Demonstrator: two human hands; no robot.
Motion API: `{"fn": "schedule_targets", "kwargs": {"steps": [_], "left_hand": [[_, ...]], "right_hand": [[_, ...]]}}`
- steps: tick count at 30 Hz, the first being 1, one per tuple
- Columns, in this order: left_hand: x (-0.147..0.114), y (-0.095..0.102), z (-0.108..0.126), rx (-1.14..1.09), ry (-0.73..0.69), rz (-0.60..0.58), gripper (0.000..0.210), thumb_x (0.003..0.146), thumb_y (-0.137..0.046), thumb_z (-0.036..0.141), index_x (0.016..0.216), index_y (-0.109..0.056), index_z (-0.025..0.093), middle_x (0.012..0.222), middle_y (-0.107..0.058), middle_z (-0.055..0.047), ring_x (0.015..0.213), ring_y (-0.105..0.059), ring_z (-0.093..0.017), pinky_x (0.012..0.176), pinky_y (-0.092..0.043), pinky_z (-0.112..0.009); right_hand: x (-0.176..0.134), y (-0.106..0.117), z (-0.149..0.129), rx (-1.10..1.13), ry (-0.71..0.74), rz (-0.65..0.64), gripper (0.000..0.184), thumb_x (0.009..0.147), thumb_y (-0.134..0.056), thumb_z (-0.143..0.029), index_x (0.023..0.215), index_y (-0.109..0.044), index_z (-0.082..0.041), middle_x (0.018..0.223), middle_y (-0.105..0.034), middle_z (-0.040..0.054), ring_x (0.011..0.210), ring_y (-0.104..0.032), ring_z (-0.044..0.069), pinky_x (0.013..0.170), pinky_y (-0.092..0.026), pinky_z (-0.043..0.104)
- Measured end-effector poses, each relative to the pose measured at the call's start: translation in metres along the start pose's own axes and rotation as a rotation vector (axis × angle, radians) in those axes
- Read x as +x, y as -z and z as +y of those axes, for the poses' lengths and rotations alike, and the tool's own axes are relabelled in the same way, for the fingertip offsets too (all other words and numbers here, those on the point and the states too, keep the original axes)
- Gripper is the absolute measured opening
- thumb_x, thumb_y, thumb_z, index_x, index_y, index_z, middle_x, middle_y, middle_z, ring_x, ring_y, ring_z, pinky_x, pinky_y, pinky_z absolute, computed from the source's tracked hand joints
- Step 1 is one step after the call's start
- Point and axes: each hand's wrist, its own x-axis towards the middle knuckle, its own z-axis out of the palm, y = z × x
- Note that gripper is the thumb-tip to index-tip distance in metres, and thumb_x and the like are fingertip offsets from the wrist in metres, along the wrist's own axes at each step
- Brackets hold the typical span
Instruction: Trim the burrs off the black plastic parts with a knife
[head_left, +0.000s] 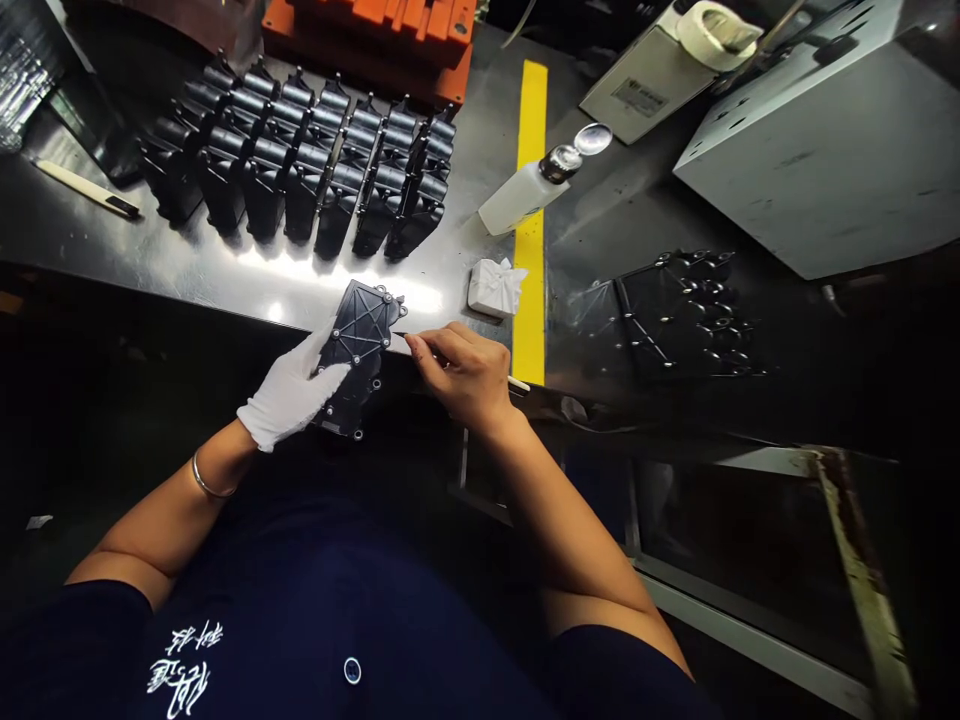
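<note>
My left hand [292, 395], in a white glove, grips a black molded plastic cover [360, 335] with raised cross ribs and small ringed bosses along its edge. It is held tilted just off the front of the metal table, thumb across its face. My bare right hand [469, 370] is closed round a thin tool with a white handle [519, 386], whose end sticks out behind the hand. The tool's dark tip points at the cover's right edge; whether it touches cannot be made out. Behind stand several black molded parts [300, 160] in close rows.
A white bottle [525, 195] with its lid up stands near a yellow tape strip [531, 300], beside a small stack of white wipes [495, 288]. Another white-handled tool [86, 188] lies left. More black covers [697, 310] lie right, before a grey metal box [832, 150]. An orange fixture [367, 40] is behind.
</note>
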Motion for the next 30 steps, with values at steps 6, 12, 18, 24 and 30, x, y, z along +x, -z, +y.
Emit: {"fn": "schedule_targets", "kwargs": {"steps": [6,12,18,24,30], "left_hand": [[0.0,0.001,-0.002,0.003,0.007,0.002,0.067,0.081,-0.063,0.032,0.143,-0.044,0.015,0.122,-0.068,-0.008,0.103,-0.064,-0.021,0.093,-0.051,-0.031],[-0.001,-0.001,-0.004,-0.023,0.02,-0.001,0.066,0.083,-0.062,0.032,0.145,-0.042,0.018,0.115,-0.07,-0.007,0.095,-0.066,-0.019,0.088,-0.054,-0.031],[-0.003,0.002,-0.003,-0.023,0.034,-0.001,0.069,0.084,-0.064,0.033,0.147,-0.039,0.021,0.103,-0.073,-0.005,0.094,-0.067,-0.021,0.087,-0.055,-0.033],[-0.023,0.029,0.009,-0.106,0.265,-0.482,0.064,0.08,-0.07,0.03,0.139,-0.05,0.022,0.121,-0.068,-0.011,0.108,-0.065,-0.027,0.09,-0.054,-0.039],[-0.022,0.054,0.005,-0.208,0.395,-0.478,0.043,0.078,-0.071,0.028,0.121,-0.066,0.025,0.076,-0.073,-0.002,0.058,-0.066,-0.014,0.052,-0.055,-0.024]], "right_hand": [[-0.006,-0.002,0.001,0.105,0.0,-0.006,0.03,0.092,-0.054,-0.036,0.075,-0.071,-0.019,0.063,-0.066,0.0033,0.058,-0.059,0.013,0.056,-0.04,0.025],[-0.016,-0.005,-0.011,0.137,-0.106,0.02,0.03,0.092,-0.053,-0.035,0.073,-0.07,-0.019,0.065,-0.067,0.004,0.061,-0.061,0.014,0.059,-0.041,0.026],[-0.013,-0.004,-0.022,0.253,-0.134,-0.02,0.029,0.091,-0.054,-0.037,0.075,-0.069,-0.02,0.067,-0.067,0.0033,0.063,-0.06,0.014,0.06,-0.042,0.026],[-0.013,0.014,-0.012,0.678,-0.503,-0.225,0.037,0.07,-0.071,-0.053,0.073,-0.065,-0.016,0.069,-0.061,0.0019,0.06,-0.051,0.012,0.052,-0.038,0.024],[-0.049,-0.002,-0.026,1.309,-0.818,-0.574,0.052,0.057,-0.073,-0.059,0.046,-0.04,-0.02,0.042,-0.03,-0.0085,0.038,-0.024,0.004,0.038,-0.017,0.022]]}}
